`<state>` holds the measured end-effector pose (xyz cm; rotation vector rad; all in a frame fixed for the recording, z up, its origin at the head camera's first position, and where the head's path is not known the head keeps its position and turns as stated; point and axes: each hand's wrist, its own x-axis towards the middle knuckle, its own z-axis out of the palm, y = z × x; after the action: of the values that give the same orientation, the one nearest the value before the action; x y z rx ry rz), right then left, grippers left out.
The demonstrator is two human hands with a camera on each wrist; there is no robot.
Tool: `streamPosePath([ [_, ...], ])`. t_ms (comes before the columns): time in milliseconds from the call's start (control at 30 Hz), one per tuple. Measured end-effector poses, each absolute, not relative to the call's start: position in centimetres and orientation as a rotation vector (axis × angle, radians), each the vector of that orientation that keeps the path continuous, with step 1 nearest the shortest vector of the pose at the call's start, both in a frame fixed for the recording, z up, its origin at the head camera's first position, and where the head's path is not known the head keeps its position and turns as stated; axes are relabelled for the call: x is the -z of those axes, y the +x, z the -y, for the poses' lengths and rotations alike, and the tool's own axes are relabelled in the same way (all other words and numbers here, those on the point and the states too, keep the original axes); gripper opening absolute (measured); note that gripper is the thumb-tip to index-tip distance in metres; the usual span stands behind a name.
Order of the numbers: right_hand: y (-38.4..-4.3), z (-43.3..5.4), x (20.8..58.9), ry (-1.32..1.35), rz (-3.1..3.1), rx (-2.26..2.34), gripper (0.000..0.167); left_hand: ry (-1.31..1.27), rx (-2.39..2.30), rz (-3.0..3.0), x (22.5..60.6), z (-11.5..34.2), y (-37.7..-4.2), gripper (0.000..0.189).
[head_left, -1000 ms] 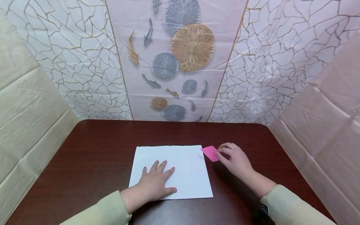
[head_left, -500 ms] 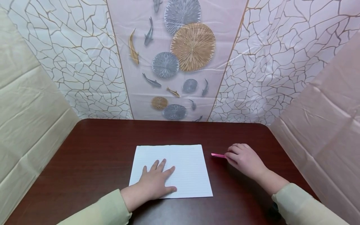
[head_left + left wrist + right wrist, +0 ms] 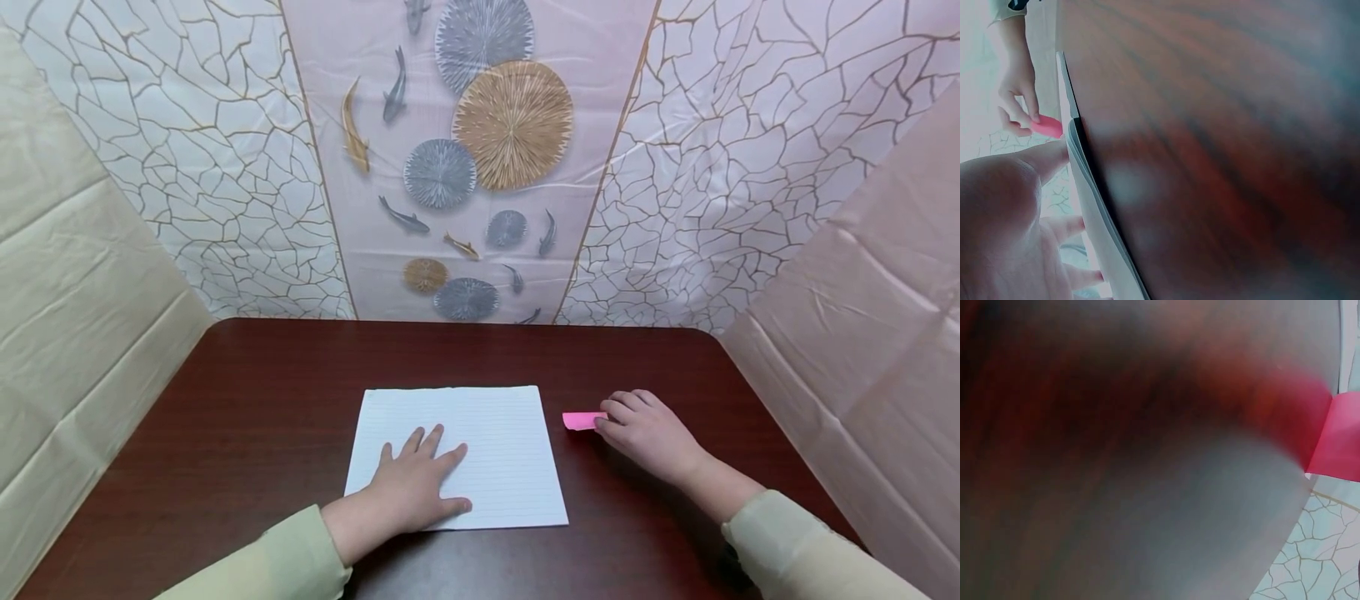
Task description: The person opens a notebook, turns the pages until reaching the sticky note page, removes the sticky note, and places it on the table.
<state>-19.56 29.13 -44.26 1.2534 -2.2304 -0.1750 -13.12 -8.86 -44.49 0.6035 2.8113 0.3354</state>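
Note:
An open lined notebook (image 3: 495,450) lies on the dark table. My left hand (image 3: 408,487) rests on its left part with the fingers spread; the left wrist view shows the palm (image 3: 997,231) and the edges of the pages (image 3: 1094,212). To the right of the notebook, my right hand (image 3: 648,433) pinches a small pink sticky note (image 3: 581,421), which points left, apart from the pages. The left wrist view shows this note (image 3: 1046,127) between thumb and fingers. At the right edge of the right wrist view, the pink paper (image 3: 1338,437) stands close to the tabletop.
The reddish-brown table (image 3: 247,433) reaches back to a patterned fabric wall (image 3: 465,250). Pale fabric panels stand along its left (image 3: 90,358) and right (image 3: 847,350) sides.
My right hand has moved right and slightly down with the pink sticky note, away from the notebook's upper right corner. The note has turned from a diamond to a flat strip. My left hand stays put.

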Motion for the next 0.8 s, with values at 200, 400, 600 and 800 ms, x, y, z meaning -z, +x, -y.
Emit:
streamPosePath([
  [200, -19.2, -29.2, 45.1, 1.299, 2.261, 0.148, 0.054, 0.604, -0.334, -2.811, 44.5, 8.9, -13.1, 0.077],
  [400, -18.6, -28.6, 45.5, 1.250, 2.523, 0.139, 0.027, 0.602, -0.340, -2.809, 44.5, 8.9, -13.1, 0.077],
  [600, -18.2, -26.7, 45.6, 0.934, 2.872, 0.075, 0.066, 0.596, -0.343, -2.807, 44.3, 9.0, -13.0, 0.077],
  [800, -18.5, -25.4, 46.0, 0.763, 2.975, -0.003, 0.073, 0.597, -0.350, -2.802, 44.3, 8.9, -13.0, 0.077],
])
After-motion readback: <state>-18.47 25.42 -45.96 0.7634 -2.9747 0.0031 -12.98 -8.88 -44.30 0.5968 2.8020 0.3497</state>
